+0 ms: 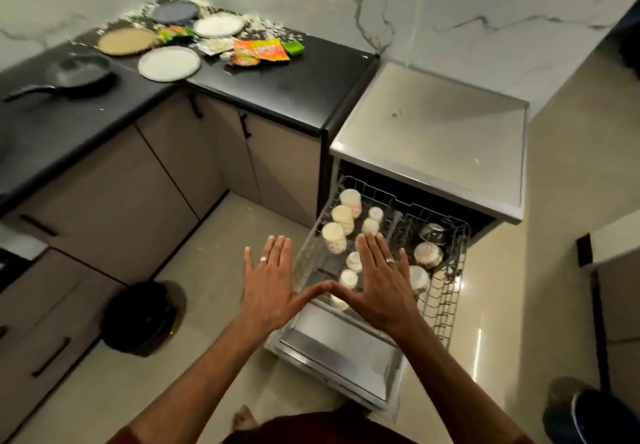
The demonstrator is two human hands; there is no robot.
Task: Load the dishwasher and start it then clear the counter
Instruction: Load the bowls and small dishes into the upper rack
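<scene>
We see the dishwasher (429, 152) standing beside the black counter (277, 90) with its door down and its rack (446, 291) drawn out, so the cups (334, 237) inside sit upside down to drain. Four plates (169, 63) and some wrappers (261, 50) lie on the counter, unloaded. Our left hand (268, 286) and right hand (382, 284) hover flat above the rack, fingers straight, thumbs touching, holding nothing.
</scene>
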